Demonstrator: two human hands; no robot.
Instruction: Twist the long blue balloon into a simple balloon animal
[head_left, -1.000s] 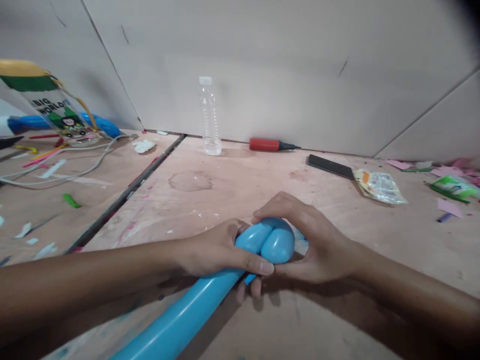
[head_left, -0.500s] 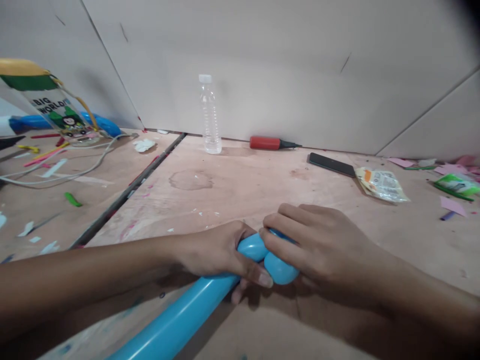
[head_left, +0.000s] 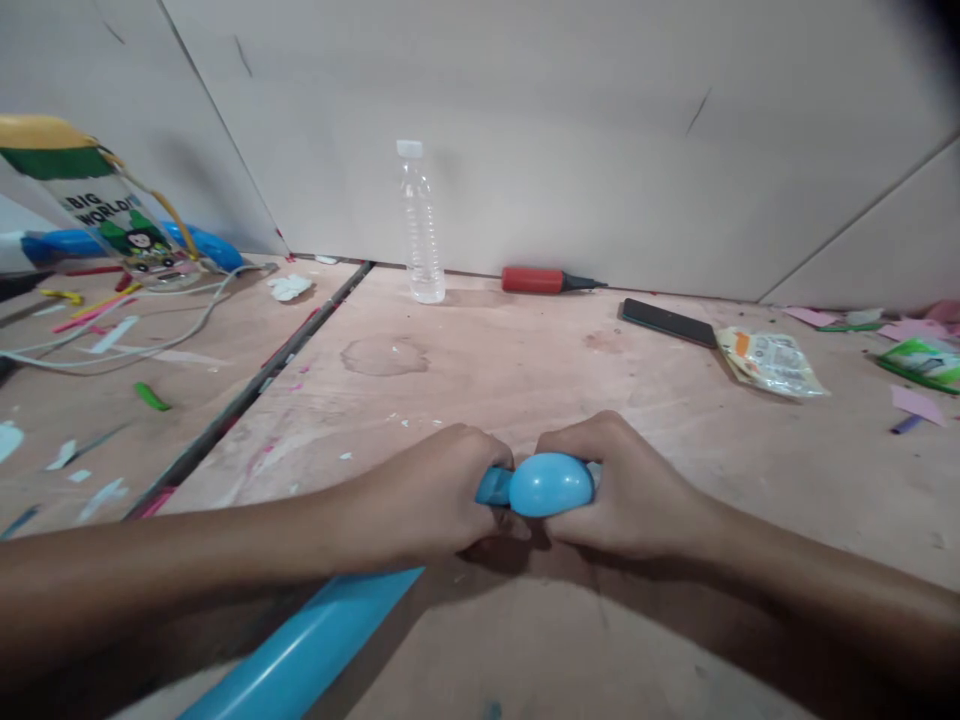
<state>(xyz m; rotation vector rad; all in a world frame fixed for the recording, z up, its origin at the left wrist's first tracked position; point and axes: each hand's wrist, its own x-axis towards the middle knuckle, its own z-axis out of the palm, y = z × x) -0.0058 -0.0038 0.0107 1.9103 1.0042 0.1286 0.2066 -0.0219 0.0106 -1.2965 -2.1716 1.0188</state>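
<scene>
While left grip (head_left: 442,490) holds balloon (head_left: 551,485), container (head_left: 109,205) reads "BIG WORLD!"

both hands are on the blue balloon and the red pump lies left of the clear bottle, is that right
Not quite: in the head view, the red pump lies right of the clear bottle, not left. The left hand and right hand are indeed on the blue balloon.
</scene>
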